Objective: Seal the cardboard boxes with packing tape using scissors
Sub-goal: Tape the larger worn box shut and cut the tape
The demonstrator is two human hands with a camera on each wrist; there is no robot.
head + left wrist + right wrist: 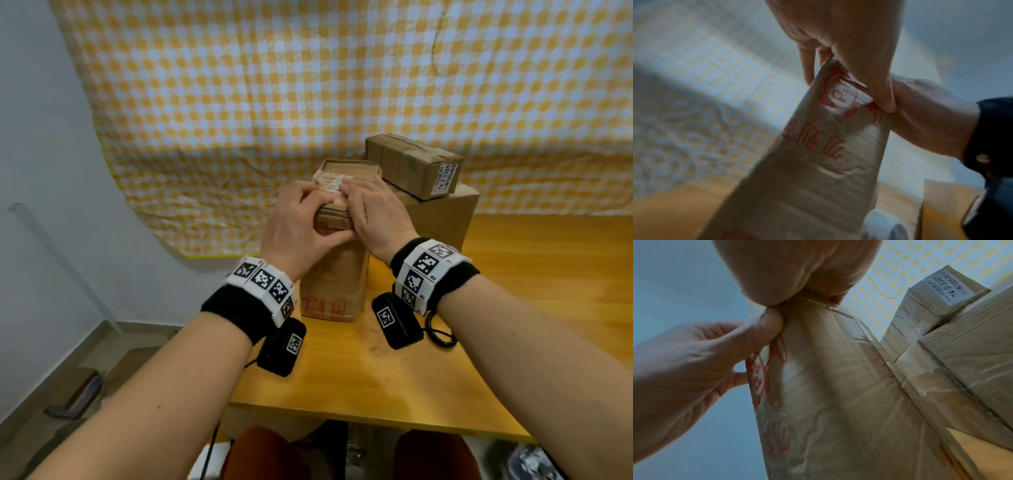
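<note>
Pressing tape down on upright box (337,274): left hand (301,229) pinching its top edge, right hand (376,219) flat-fingered. Next, probably cutting; scissors unseen.

Reads to me as a makeshift packing corner in a plain room, not a fitted workshop. I see a yellow-and-white checked cloth (308,85) hung over the wall beyond my hands, a varnished wooden table (513,325) under them, bare pale wall (41,137) off to their left. Taped cardboard cartons (435,209) stacked just right of my grip, one with a printed shipping label (444,179). Loose clutter on the floor (78,394) lower left.
</note>
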